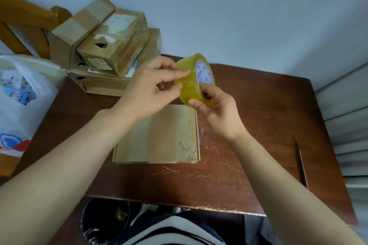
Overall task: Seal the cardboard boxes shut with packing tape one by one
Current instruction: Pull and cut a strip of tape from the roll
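left grip [151, 89]: thumb and fingertips curled, pinching at the outer wrap of the tape roll [189, 89]; cannot tell if a loose tape end is caught.
right grip [217, 109]: grasping the roll, thumb on the outer band, fingers tucked into the core.
tape roll: held in the air between both grips, tilted, core face turned to the right. Yellowish clear tape, round, glossy. White core label with blue print, too small to read.
flat box [159, 135]: directly below the grips on the worktop [249, 125], apart from them. Lid closed, plain brown cardboard, shallow and square. Far edge hidden behind the left grip and forearm. Small mark near its right corner, unclear.
box stack [111, 45]: beyond and left of the left grip, at the far-left corner of the worktop. Several brown cartons piled crooked, old tape and torn labels, one with a ragged hole in its top.
open room: bare worktop to the right of the right grip and nearer than the flat box. Near edge of the worktop worn.
worktop surface: dark reddish wood, heavily scratched.
thin dark rod [300, 163]: well right of the right grip, near the right edge. Cannot tell what it is.
plastic bag [20, 95]: far left of the left grip, white with blue print, cut off by the frame.
chair [23, 18]: wooden, behind the bag, partly cut off.
bin [103, 219]: under the near edge, black liner, contents unclear.
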`<state>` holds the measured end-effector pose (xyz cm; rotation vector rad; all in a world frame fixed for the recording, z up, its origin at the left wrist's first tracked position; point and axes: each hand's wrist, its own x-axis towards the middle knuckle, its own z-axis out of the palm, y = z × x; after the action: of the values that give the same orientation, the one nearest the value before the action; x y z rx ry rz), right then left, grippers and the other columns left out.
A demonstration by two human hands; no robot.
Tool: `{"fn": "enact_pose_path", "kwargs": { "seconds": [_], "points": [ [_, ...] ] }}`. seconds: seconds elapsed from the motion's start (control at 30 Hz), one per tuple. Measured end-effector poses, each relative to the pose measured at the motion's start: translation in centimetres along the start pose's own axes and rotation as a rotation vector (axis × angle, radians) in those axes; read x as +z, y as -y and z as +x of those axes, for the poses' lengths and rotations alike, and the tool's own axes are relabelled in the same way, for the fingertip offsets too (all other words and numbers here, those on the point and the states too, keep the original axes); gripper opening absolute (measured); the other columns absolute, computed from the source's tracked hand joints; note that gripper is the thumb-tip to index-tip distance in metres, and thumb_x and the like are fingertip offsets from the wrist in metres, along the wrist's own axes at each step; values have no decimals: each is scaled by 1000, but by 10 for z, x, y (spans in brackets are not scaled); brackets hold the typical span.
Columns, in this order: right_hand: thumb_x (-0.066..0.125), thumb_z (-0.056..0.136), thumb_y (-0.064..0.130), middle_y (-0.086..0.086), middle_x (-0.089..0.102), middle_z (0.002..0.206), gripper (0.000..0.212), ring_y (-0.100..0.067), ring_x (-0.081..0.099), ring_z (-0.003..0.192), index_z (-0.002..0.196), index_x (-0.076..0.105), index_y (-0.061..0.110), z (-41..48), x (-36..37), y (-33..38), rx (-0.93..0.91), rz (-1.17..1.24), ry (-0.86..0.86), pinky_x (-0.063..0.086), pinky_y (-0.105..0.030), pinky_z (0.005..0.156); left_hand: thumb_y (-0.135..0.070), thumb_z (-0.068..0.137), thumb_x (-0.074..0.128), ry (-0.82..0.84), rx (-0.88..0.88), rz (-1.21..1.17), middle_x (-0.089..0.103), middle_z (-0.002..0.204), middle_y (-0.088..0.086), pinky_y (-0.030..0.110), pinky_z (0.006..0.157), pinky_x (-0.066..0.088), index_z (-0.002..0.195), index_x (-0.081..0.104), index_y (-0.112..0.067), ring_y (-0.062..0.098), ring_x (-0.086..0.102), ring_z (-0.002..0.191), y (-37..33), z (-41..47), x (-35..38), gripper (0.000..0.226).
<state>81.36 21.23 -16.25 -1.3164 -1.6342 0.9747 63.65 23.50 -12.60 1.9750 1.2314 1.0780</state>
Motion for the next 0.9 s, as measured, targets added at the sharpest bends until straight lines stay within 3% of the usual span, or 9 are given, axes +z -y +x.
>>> {"fn": "enact_pose_path", "kwargs": {
  "seconds": [0.1, 0.2, 0.27, 0.33, 0.57, 0.7, 0.9],
  "points": [
    [68, 85, 4, 3, 60, 85, 20, -3, 48, 74, 105, 65, 6, 1, -4, 1, -4, 99, 24, 40, -15, 74, 2, 81, 69, 12, 75, 44, 60, 96, 10, 35, 70, 49, 102, 73, -8, 29, 58, 73, 3, 0, -6, 23],
    [68, 85, 1, -5, 59, 85, 18, -6, 47, 75, 103, 65, 1, 1, -4, 3, -4, 164, 38, 39, -18, 74, 0, 83, 68, -104, -212, -182, 64, 85, 2, 26, 66, 51, 84, 73, -15, 14, 61, 68, -2, 2, -3, 16],
    [68, 84, 1, -1, 58, 84, 17, -8, 48, 76, 101, 64, 1, 1, -2, 4, -11, 155, 45, 39, -19, 75, -3, 84, 65, -175, -430, -364, 65, 75, 1, 17, 58, 48, 78, 70, -18, 5, 59, 57, -5, 6, -1, 17],
    [69, 84, 3, 3, 59, 85, 20, -5, 49, 77, 104, 65, 3, 0, 1, 4, -14, 125, 35, 40, -17, 76, -2, 83, 65, -196, -529, -422, 66, 71, 2, 17, 57, 49, 76, 71, -15, 5, 58, 55, -5, 8, -2, 16],
    [69, 85, 14, 0, 64, 92, 22, -22, 58, 90, 107, 65, 10, 2, 6, 2, -56, -82, -63, 47, -30, 84, -3, 79, 65, -199, -594, -394, 73, 79, -8, 16, 51, 47, 68, 73, -19, 1, 53, 54, -5, 5, -3, 21],
    [65, 85, 18, -13, 65, 86, 22, -19, 53, 81, 99, 65, 2, 3, 9, 1, -167, -197, -90, 45, -34, 76, -7, 79, 67, -177, -602, -347, 68, 68, 0, 16, 50, 46, 64, 73, -20, 4, 51, 48, -5, 6, -3, 21],
    [65, 85, 18, -13, 64, 85, 22, -29, 56, 81, 97, 64, -1, 5, 10, 0, -178, -253, -99, 47, -43, 79, -11, 77, 77, -148, -732, -498, 63, 60, 2, 18, 46, 44, 69, 71, -8, 9, 50, 51, -2, 12, -5, 10]
  ]
}}
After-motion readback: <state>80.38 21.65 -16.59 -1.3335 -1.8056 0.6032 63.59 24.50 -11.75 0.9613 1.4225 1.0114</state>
